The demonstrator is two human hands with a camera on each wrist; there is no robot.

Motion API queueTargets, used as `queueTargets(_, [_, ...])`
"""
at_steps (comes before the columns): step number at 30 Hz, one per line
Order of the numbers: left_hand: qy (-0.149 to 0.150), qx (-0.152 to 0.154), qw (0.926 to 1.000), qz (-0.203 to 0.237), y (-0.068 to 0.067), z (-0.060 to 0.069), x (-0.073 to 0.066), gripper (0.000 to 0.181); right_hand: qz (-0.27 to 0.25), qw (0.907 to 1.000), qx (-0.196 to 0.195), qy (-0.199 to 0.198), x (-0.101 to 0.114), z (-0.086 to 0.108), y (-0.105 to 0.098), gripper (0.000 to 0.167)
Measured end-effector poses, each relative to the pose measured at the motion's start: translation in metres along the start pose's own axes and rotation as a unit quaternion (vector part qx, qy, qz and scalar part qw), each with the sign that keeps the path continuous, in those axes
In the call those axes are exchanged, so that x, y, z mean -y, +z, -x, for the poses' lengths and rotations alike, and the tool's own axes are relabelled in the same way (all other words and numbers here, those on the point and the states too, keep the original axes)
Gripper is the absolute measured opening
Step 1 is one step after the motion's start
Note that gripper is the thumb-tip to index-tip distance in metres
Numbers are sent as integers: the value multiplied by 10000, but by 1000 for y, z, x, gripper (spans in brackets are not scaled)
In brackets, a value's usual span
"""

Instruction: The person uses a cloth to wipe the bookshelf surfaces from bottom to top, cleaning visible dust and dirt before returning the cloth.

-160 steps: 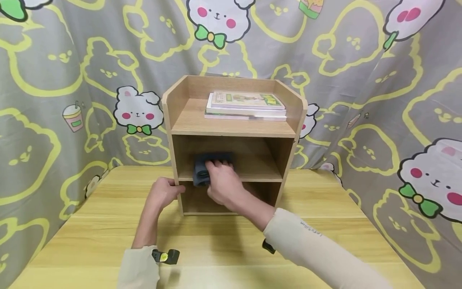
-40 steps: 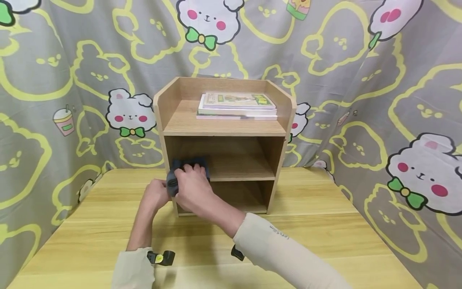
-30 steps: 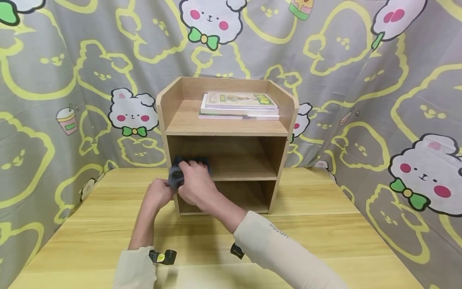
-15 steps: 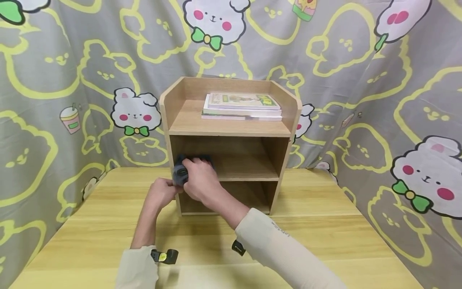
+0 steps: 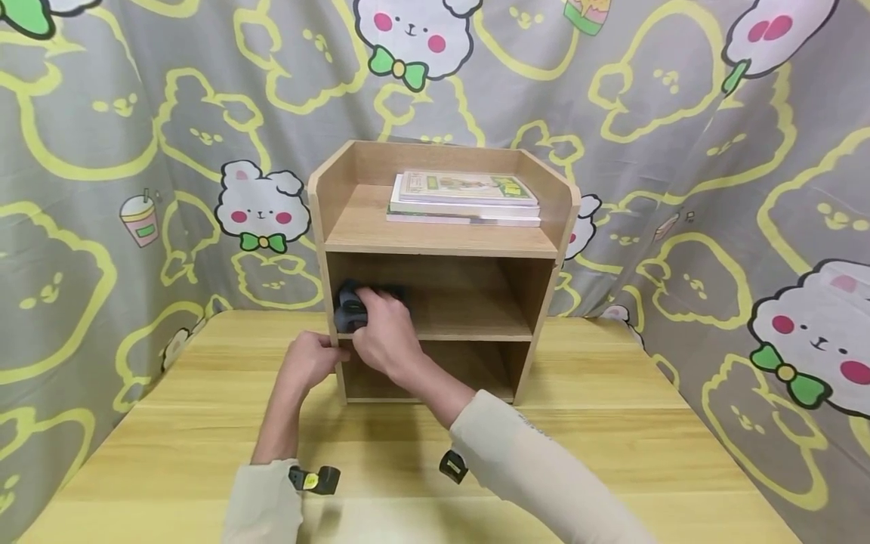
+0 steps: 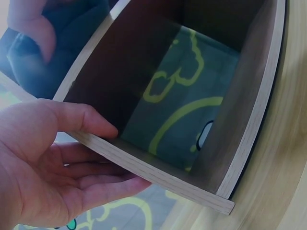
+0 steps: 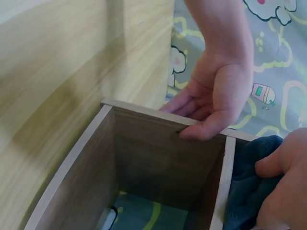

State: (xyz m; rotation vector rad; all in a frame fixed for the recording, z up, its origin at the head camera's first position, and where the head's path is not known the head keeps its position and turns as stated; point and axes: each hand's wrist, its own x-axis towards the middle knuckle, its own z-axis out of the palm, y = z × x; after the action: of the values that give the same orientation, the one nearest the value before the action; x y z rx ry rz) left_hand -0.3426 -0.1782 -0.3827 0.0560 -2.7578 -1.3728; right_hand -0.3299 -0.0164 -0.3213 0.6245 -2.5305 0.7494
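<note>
A small wooden shelf unit (image 5: pixel 440 240) with two open compartments stands on the table. At the left end of the middle compartment, my right hand (image 5: pixel 389 332) holds a folded dark blue cloth (image 5: pixel 350 310) against the shelf board and left wall. Part of the cloth is hidden behind the fingers. My left hand (image 5: pixel 309 360) grips the unit's left side panel (image 6: pixel 152 173) beside the lower compartment, thumb inside and fingers outside. In the right wrist view the cloth (image 7: pixel 247 184) lies just past the divider from that left hand (image 7: pixel 218 103).
A short stack of books (image 5: pixel 465 198) lies on the unit's top. The wood-grain table (image 5: pixel 584 453) spreads in front and to both sides. A grey curtain with cartoon prints (image 5: pixel 224 98) hangs close behind and at the sides.
Over these seconds the right hand has slid the cloth from mid-shelf to the left wall. In the last half second it rose slightly, off the shelf's front edge. The left hand keeps its hold.
</note>
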Motion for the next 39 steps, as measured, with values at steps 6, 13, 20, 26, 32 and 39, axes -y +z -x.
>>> queueTargets(6, [-3, -24, 10000, -26, -1, -1, 0, 19, -150, 9998, -70, -79, 5, -6, -12, 43])
queueTargets(13, [-71, 19, 9999, -82, -2, 0, 0, 20, -247, 9976, -589, -259, 16, -15, -29, 42])
queueTargets(20, [-54, 18, 9999, -102, 0, 0, 1, 20, -425, 9909, -1106, -636, 20, -10, -30, 41])
queueTargets(26, [54, 18, 9999, -114, -2, -1, 3, 18, -380, 9855, -1241, -1090, 28, -3, -38, 50])
queueTargets(32, [78, -47, 9999, -83, -2, 0, 2, 18, -162, 9845, -1112, -1345, 37, 3, -60, 49])
queueTargets(39, [28, -34, 9998, -170, 0, 1, -1, 19, -589, 9870, -869, -1220, 49, 3, -99, 50])
